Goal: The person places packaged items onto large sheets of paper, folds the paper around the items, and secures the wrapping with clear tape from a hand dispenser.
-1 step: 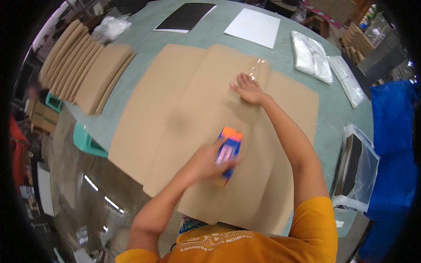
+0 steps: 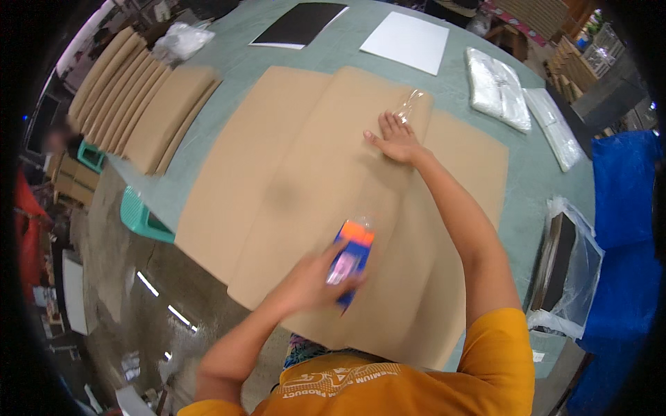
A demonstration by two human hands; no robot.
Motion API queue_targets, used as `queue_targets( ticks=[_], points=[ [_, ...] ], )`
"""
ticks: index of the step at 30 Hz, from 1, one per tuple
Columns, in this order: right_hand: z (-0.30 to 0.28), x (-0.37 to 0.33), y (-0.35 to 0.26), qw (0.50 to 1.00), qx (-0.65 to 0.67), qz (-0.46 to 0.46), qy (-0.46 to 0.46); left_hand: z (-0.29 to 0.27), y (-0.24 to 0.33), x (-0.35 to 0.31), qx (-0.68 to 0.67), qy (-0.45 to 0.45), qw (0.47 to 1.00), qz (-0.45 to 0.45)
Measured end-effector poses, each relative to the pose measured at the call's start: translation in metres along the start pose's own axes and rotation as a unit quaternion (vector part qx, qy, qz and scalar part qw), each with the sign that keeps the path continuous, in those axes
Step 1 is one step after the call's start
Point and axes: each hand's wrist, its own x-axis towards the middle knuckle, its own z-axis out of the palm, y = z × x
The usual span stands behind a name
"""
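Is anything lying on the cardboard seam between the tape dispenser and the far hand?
Nothing visible. The left hand holds the tape dispenser; from there to the right hand, pressed flat on the cardboard, the seam is bare.

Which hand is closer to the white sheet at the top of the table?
The right hand. It presses flat on the brown cardboard, just below the white sheet. The left hand holds a blue and orange tape dispenser much nearer the person's body.
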Motion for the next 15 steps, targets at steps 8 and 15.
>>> queue_targets(
  ticks=[8,15],
  points=[
    [0.021,-0.023,-0.004,0.973,-0.116,-0.038,0.194,0.004,-0.023,-0.055,0.013,-0.365,0.916,-0.166],
    [0.032,-0.020,0.001,0.967,-0.118,-0.051,0.219,0.003,-0.028,-0.071,0.298,-0.465,0.826,-0.113]
  ],
)
